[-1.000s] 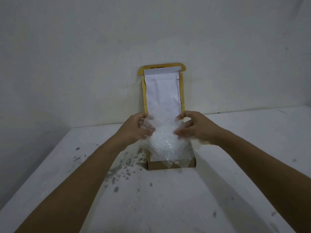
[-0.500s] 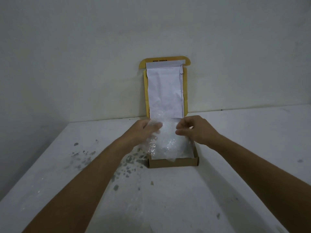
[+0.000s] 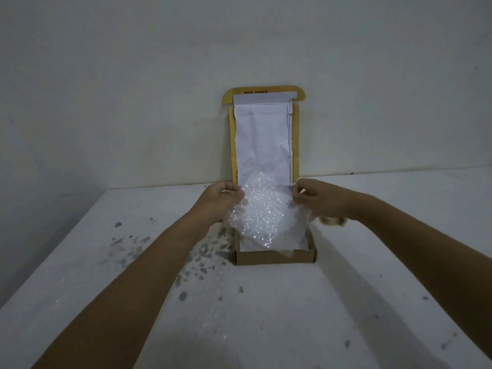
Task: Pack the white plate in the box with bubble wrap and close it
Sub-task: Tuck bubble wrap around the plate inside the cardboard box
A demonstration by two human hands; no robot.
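A small brown cardboard box [image 3: 275,257] stands open on the white table, its tall yellow-edged lid [image 3: 266,134] upright against the wall with a white lining. A sheet of clear bubble wrap [image 3: 262,213] is spread over the box's opening, tilted up at the back. My left hand [image 3: 219,199] pinches the wrap's left edge and my right hand [image 3: 316,198] pinches its right edge, both above the back of the box. The white plate is not visible; the wrap hides the box's inside.
The white table [image 3: 266,315] has grey paint spots [image 3: 202,259] left of the box and a dark drop along its left edge. A plain wall [image 3: 133,102] rises right behind the box.
The bunched wrap between my hands has been lowered and spread out flat over the box. My hands have moved apart to its two edges.
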